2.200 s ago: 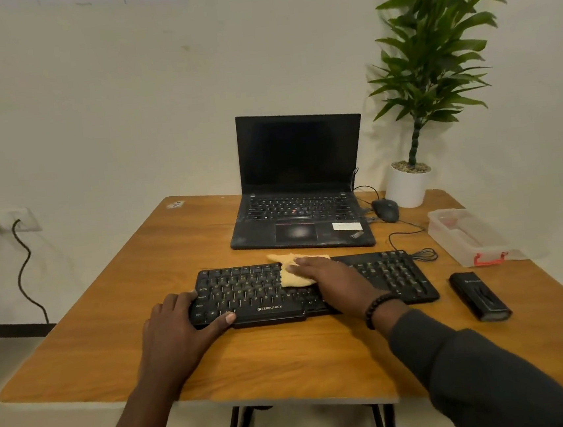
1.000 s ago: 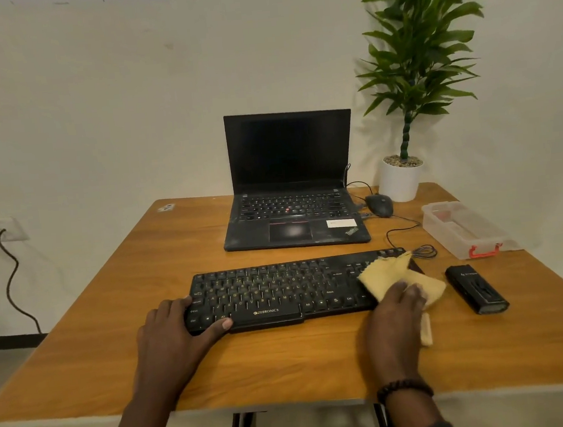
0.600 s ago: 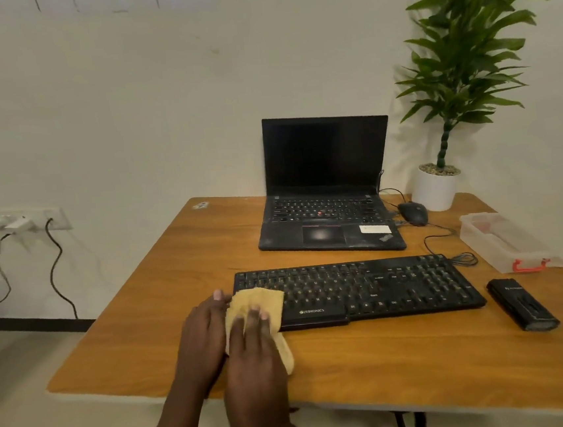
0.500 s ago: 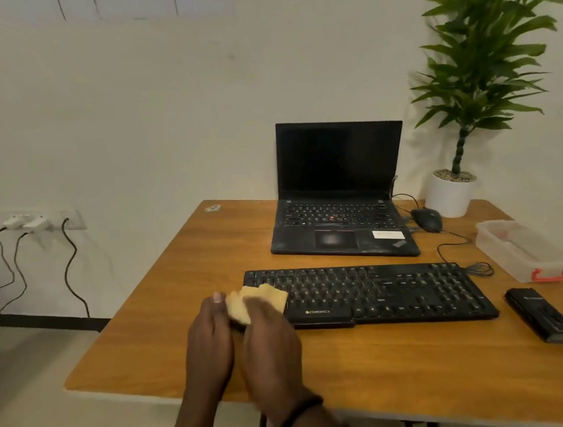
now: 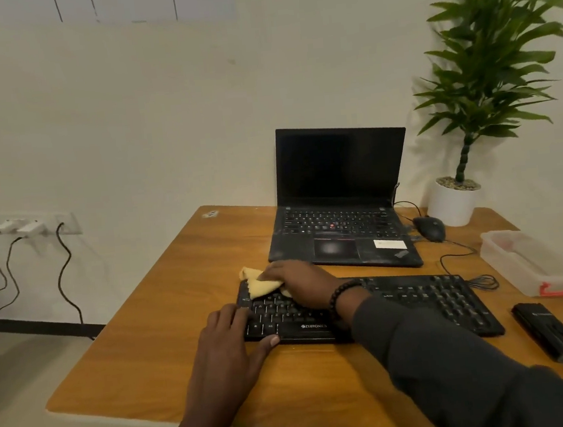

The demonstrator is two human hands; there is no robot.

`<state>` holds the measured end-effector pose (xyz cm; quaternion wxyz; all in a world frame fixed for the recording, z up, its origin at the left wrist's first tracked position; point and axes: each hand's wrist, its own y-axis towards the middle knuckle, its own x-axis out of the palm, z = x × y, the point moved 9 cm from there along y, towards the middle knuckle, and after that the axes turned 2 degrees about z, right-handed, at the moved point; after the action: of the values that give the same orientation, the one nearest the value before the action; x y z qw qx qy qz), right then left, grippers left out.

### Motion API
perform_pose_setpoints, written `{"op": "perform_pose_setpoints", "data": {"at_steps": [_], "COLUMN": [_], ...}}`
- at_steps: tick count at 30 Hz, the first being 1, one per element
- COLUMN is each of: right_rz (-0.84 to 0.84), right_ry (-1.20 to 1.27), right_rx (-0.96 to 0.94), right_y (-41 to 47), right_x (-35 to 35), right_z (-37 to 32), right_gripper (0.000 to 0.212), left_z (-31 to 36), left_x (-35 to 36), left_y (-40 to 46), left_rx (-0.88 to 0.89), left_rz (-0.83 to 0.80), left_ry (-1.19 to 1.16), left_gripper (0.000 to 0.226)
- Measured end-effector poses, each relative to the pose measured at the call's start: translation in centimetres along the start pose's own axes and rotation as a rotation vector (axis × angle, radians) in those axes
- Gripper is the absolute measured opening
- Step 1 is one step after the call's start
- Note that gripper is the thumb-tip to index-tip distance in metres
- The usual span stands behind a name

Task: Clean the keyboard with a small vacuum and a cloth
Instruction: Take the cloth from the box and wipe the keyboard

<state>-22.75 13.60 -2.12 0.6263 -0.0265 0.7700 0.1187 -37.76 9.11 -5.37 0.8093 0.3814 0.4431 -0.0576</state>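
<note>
A black keyboard (image 5: 429, 299) lies across the wooden table (image 5: 179, 312). My right hand (image 5: 300, 282) lies flat on a yellow cloth (image 5: 257, 282) at the keyboard's far left corner and presses it onto the keys. My left hand (image 5: 229, 345) rests on the keyboard's near left end, fingers over the edge keys and thumb along the front rim. The small black vacuum (image 5: 551, 332) lies on the table to the right of the keyboard, untouched.
An open black laptop (image 5: 341, 204) stands behind the keyboard, with a mouse (image 5: 429, 228) and a potted plant (image 5: 457, 196) to its right. A clear plastic box (image 5: 525, 258) sits at the right edge. Wall sockets (image 5: 34, 227) with hanging cables are at the left.
The cloth was held in both hands off the keyboard's left end. Now my right hand presses it on the far left keys and my left hand has returned to the keyboard's near left end.
</note>
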Motion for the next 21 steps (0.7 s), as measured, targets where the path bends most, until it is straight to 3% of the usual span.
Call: {"op": "perform_pose_setpoints", "data": {"at_steps": [4,11,13,15,18,21], "right_rz": [-0.029,-0.115,-0.077,0.171,0.624,0.746], "right_ry": [0.037,-0.377,-0.385,-0.135,0.455,0.961], "right_rx": [0.096,0.357,0.489,0.692,0.908,1.079], "right_y": [-3.4,-14.4,-17.6,-21.2,-27.0,-31.3], "right_x": [-1.6,-6.8,-8.9,-12.0,-15.1,-14.4], "right_z": [6.0,18.4,20.8,23.0,25.6,27.5], "right_gripper": [0.035,0.042,0.040,0.030,0.012,0.016], "left_z": [-0.1,0.1,0.2,0.2,0.1,-0.2], "left_x": [0.0,-0.1,-0.2,-0.1,0.0,-0.5], "left_y": [0.1,0.2,0.3,0.3,0.3,0.2], "left_rx": [-0.012,-0.020,-0.016,-0.009,-0.003,-0.047], "left_rz": [-0.005,-0.008,-0.011,-0.026,-0.038,-0.019], "left_ry": [-0.036,-0.029,-0.028,-0.026,-0.015,0.008], "left_gripper": [0.055,0.060,0.060,0.061,0.060,0.046]}}
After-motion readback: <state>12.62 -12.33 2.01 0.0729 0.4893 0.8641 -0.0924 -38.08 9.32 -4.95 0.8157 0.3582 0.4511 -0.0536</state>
